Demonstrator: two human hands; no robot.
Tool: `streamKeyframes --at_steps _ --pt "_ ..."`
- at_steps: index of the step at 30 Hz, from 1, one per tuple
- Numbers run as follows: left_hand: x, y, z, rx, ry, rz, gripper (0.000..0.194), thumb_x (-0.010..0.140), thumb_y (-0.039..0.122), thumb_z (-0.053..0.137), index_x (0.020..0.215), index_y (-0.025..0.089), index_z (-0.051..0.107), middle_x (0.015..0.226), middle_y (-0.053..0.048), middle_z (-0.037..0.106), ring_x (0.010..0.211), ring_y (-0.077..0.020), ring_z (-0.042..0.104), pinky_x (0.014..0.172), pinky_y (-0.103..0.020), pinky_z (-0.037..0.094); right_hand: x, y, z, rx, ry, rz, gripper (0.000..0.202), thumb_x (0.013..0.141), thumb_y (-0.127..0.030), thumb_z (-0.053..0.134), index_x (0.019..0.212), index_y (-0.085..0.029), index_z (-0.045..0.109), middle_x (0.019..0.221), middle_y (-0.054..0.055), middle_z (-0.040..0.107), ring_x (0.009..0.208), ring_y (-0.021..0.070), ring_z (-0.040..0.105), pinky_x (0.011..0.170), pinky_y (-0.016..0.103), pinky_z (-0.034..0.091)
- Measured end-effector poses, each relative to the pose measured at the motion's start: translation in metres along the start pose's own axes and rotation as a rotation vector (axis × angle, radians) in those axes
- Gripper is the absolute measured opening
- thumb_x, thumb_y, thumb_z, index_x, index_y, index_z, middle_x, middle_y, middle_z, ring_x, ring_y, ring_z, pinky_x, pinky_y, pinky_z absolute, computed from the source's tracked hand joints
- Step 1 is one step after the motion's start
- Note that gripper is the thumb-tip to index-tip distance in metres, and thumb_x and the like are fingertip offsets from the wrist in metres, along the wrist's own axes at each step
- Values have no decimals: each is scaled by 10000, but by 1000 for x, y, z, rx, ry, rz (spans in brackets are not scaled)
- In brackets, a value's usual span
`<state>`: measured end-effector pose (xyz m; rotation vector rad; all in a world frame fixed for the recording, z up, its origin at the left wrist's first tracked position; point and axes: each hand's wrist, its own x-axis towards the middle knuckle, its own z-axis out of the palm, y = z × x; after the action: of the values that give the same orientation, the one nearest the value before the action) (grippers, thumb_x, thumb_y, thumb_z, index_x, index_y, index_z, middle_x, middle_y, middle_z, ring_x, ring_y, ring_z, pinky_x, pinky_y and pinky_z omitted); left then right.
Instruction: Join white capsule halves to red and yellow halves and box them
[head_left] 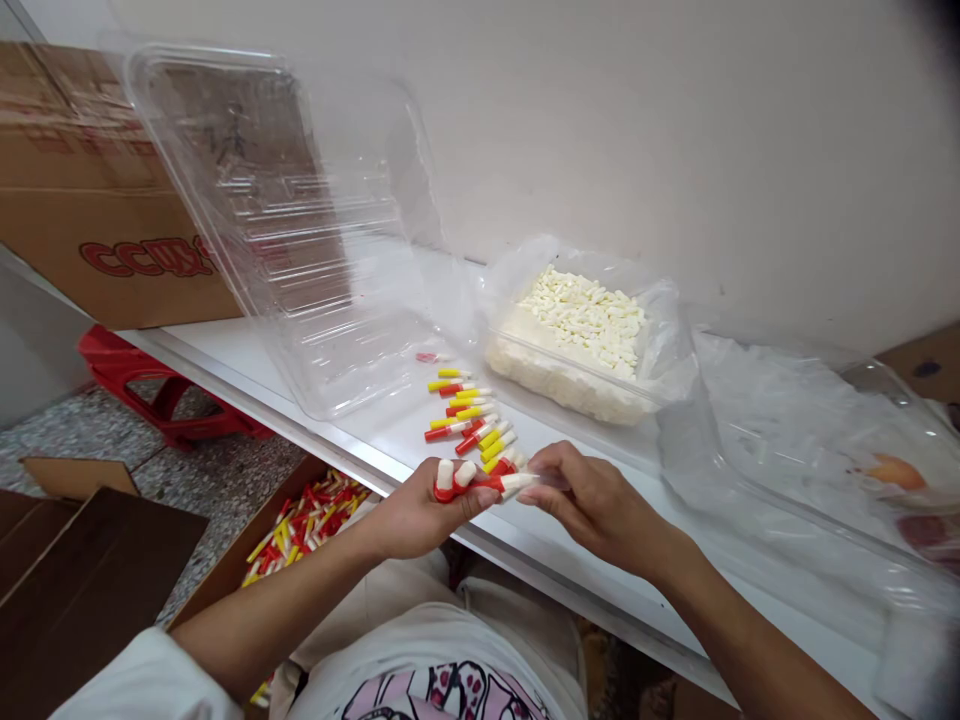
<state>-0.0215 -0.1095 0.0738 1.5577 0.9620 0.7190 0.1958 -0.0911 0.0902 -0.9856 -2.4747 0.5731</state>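
Observation:
My left hand is closed around several small red tubes with white tips. One of its red tubes points right, its white tip reaching the fingertips of my right hand. My right hand is pinched shut on a small clear piece at that white tip; whether the two are joined I cannot tell. Just beyond my hands, red and yellow tubes with white ends lie in a loose row on the white table.
A clear tray holds a heap of small white plugs. At the left stand a large clear plastic tray and a cardboard box. More clear trays lie right. Below is a carton of tubes, near a red stool.

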Motion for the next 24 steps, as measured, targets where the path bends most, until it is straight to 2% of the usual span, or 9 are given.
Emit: streamKeyframes --at_steps 2,6,8,10,13,15,17,22,24 --pt "-1 -1 1 161 -3 133 270 877 354 444 786 160 609 614 3 502 563 -113 420 517 -234 334 1 -7 7 74 -26 26 171 917 -367 420 903 -200 452 806 41 603 689 149 556 615 263 415" --pt "2 -12 2 694 46 507 219 890 267 409 856 142 586 721 -57 566 651 -153 466 581 -267 363 5 -15 20 450 -124 344 296 944 -444 284 782 -216 379 616 -42 464 518 99 429 504 224 371" --pt "4 -18 0 865 39 583 232 904 257 382 869 136 576 708 -66 565 646 -162 465 573 -273 360 5 -14 24 572 -207 431 334 949 -472 215 783 -221 363 558 -70 379 450 88 342 437 207 330" --pt "6 -22 -4 874 10 582 193 893 242 395 885 141 559 712 -61 567 647 -160 476 573 -267 368 3 -10 26 467 -187 353 320 950 -457 232 844 -212 409 612 -44 442 502 100 398 476 218 363" --pt "5 -23 -10 755 -30 532 133 859 217 428 919 156 529 753 -50 574 662 -149 501 596 -255 388 -2 -5 30 71 -26 91 285 927 -425 338 887 -185 487 774 50 554 692 154 511 601 265 403" --pt "5 -23 -13 782 -31 529 135 864 239 429 917 158 523 755 -50 564 664 -154 500 592 -259 385 -4 -5 34 -35 4 49 289 927 -404 328 840 -181 490 768 63 559 685 164 510 596 275 387" --pt "5 -25 -14 896 -21 562 172 890 278 406 891 153 524 740 -54 546 662 -163 486 576 -270 373 -4 -7 39 85 -47 181 324 934 -420 298 746 -197 440 686 21 515 610 139 466 557 260 360" --pt "12 -36 -12 1053 -83 642 255 935 252 331 800 148 521 687 -41 518 635 -152 461 590 -263 376 1 -9 51 733 -346 619 495 881 -638 193 628 -224 288 496 -79 239 415 80 213 407 222 228" --pt "14 -39 -11 1004 -103 588 213 917 251 373 823 143 531 709 -49 528 648 -157 472 597 -266 387 1 -4 54 805 -355 664 513 878 -649 137 653 -225 319 488 -87 215 405 80 179 395 222 218"
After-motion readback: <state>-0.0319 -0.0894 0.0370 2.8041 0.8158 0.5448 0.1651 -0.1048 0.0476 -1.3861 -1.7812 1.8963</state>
